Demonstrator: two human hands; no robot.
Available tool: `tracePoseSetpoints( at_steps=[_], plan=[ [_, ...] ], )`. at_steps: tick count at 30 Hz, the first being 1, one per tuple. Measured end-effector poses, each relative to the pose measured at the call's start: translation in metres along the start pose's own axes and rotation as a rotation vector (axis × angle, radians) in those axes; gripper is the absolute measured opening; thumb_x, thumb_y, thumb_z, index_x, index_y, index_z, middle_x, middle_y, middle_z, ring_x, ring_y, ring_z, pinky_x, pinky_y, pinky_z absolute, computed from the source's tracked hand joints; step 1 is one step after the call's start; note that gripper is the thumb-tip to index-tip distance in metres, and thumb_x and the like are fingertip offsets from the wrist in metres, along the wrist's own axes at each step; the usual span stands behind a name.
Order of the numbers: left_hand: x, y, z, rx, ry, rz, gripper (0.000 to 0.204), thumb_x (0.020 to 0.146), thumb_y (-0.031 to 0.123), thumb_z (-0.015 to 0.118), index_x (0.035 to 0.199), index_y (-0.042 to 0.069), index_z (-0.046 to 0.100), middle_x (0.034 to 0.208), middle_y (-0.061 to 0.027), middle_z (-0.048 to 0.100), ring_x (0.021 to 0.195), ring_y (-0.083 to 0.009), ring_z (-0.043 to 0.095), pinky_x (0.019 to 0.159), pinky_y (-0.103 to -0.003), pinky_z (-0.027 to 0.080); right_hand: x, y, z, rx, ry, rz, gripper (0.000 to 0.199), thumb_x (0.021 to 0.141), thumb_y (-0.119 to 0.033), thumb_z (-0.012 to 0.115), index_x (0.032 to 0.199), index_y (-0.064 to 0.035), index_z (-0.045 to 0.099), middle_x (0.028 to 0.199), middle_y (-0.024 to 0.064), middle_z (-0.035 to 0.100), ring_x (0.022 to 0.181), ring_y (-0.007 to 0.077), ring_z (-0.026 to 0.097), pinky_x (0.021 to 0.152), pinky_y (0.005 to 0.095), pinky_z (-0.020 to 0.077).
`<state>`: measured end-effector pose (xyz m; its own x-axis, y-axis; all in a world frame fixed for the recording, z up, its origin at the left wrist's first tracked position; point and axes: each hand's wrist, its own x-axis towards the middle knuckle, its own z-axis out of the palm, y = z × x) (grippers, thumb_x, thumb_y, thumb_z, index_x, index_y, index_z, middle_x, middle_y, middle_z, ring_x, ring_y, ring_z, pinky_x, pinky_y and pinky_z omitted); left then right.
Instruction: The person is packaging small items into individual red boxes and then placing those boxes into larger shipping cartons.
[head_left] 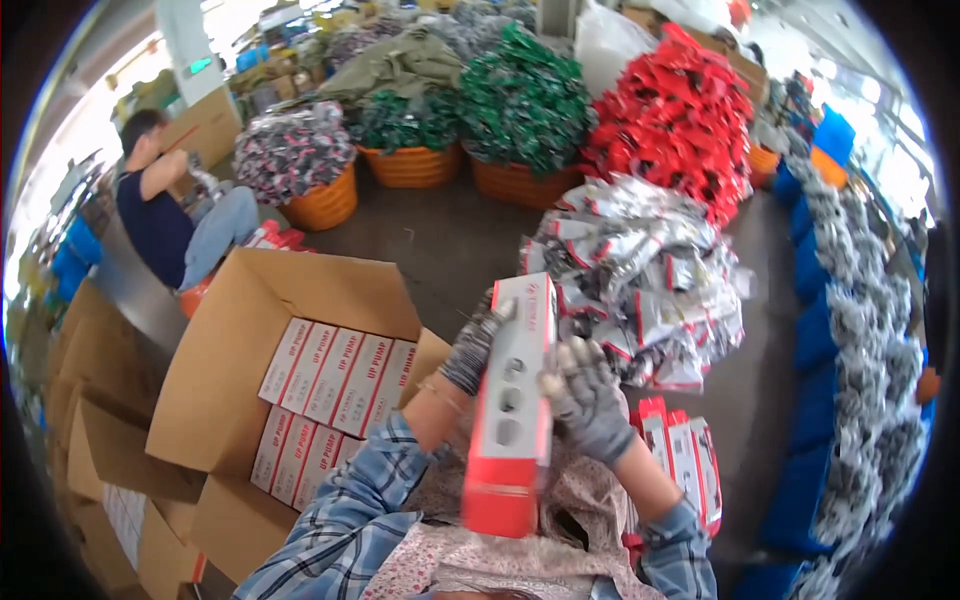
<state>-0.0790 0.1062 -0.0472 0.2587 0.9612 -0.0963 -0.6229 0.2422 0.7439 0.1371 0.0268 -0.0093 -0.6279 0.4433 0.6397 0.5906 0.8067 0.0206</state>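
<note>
A long, narrow red and white cardboard box [512, 400] is held upright in front of my chest, its red end lowest and slightly blurred. My left hand [482, 340], in a grey striped knit glove, grips the box's left side near the top. At its right edge, my right hand [590, 405], in a grey-white glove, is closed against the side with the thumb near the front. To the left, an open brown carton [215, 385] holds rows of similar boxes [335, 370] standing side by side. More red and white boxes [680, 455] lie beyond my right forearm.
Ahead on the floor is a heap of bagged grey and red parts [650, 285]. Orange tubs [410, 165] of green, red and mixed parts stand behind. Blue bins [805, 430] with grey pieces line the right. Another person [165, 205] sits at left; more open cartons [130, 450] stand lower left.
</note>
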Motion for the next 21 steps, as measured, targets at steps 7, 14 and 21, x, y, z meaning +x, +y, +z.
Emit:
tracePoseSetpoints(
  at_steps=[7,14,21],
  plan=[
    [-0.037,0.041,0.078,-0.482,-0.144,0.334,0.056,0.086,0.048,0.061,0.123,0.007,0.052,0.116,-0.0068,0.056,0.102,-0.0181,0.055,0.09,-0.035,0.046,0.047,0.013,-0.011,0.429,0.061,0.207,0.061,0.076,-0.023,0.07,0.129,-0.0072,0.044,0.13,0.019,0.046,0.123,0.0369,0.045,0.105,0.0501,0.0339],
    [-0.065,0.059,0.052,0.727,0.258,0.873,0.057,0.084,0.031,0.062,0.13,0.002,0.045,0.136,-0.0095,0.04,0.126,-0.0254,0.039,0.105,-0.041,0.035,0.045,0.09,-0.008,0.805,-0.393,0.448,0.053,0.077,-0.031,0.071,0.119,-0.0016,0.055,0.112,0.0168,0.059,0.107,0.0333,0.056,0.092,0.0393,0.0448],
    [-0.077,0.046,0.05,0.395,0.23,0.871,0.05,0.083,0.012,0.063,0.128,0.011,0.04,0.123,-0.0102,0.046,0.111,-0.0241,0.049,0.097,-0.04,0.042,-0.108,0.293,0.01,-0.948,-0.324,0.424,0.028,0.077,-0.026,0.058,0.103,-0.0184,0.067,0.094,0.0094,0.067,0.094,0.0306,0.063,0.085,0.042,0.0488]
  ],
)
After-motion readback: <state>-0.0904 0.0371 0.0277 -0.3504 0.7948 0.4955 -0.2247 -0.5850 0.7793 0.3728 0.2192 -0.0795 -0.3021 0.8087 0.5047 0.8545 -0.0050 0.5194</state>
